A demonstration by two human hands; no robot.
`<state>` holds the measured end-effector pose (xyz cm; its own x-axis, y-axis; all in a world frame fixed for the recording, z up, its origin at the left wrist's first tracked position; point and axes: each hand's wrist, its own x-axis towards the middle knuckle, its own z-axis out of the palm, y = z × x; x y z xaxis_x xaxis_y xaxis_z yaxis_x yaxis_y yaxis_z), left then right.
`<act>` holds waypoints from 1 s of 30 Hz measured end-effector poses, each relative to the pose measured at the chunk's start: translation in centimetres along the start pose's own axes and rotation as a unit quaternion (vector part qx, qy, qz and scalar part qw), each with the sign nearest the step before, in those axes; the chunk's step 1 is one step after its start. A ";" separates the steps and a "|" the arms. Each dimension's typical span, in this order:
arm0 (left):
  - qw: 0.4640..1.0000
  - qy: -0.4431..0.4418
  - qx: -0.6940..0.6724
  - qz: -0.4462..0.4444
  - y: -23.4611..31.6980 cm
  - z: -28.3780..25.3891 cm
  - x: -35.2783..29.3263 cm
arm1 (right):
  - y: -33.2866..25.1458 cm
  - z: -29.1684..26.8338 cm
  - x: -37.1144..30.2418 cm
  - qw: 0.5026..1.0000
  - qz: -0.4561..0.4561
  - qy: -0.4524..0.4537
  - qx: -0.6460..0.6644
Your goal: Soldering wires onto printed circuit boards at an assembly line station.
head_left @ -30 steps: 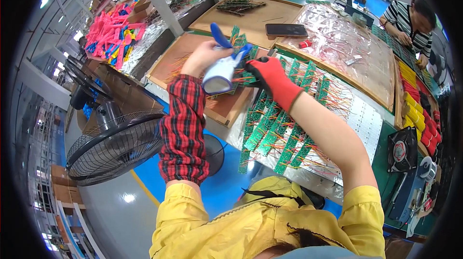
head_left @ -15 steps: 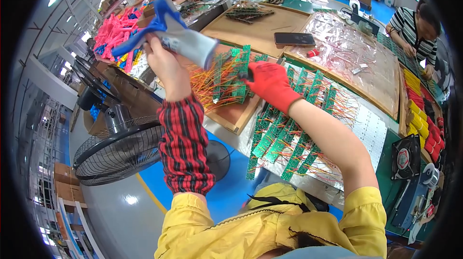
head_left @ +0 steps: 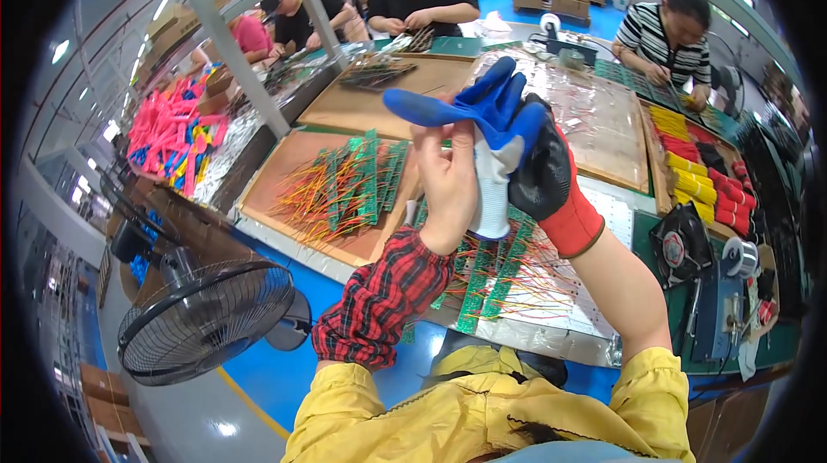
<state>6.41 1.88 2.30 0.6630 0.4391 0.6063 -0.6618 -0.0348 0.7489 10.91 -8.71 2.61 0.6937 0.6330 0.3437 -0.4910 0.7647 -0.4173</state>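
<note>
Between my hands, above the bench, is a blue-and-white work glove [head_left: 500,118], its blue fingers up and its white cuff hanging down. My bare left hand [head_left: 450,174] pinches its left side, below the blue thumb. On my right hand [head_left: 556,183] is a red glove with a black coated palm; its fingers close on the blue glove's right side, partly hidden by it. Below my hands lie green circuit strips [head_left: 493,286] with red and yellow wires. More wired circuit strips [head_left: 366,183] are heaped on a wooden-framed tray [head_left: 258,192] to the left.
A black fan [head_left: 207,308] stands at the left on the floor. Pink and blue pieces [head_left: 172,131] are piled at the far left. Yellow and red wire bundles [head_left: 693,174] lie at the right, behind a small square fan [head_left: 676,243]. A metal frame crosses overhead. Several co-workers sit opposite.
My left hand has carried the blue-and-white glove rightward. My right hand has left the circuit strips and come up to grip the glove. The whole view has shifted.
</note>
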 end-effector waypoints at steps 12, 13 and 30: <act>0.904 0.029 -0.416 -0.096 -9.3 -2.6 9.3 | 5.3 1.8 2.6 0.709 -0.332 -0.018 -0.622; 0.902 0.029 -0.419 -0.101 -9.3 -1.9 9.2 | 5.0 3.1 1.1 0.790 -0.174 0.005 -0.588; 0.952 -0.114 -0.196 -0.205 6.4 -2.9 1.4 | -7.2 12.0 1.1 0.815 -0.090 0.090 -0.566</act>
<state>2.04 4.86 7.17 0.9229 0.1363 0.3600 -0.3811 0.4559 0.8043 8.92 -12.07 16.11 0.8163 0.4173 0.3993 0.3574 0.1782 -0.9168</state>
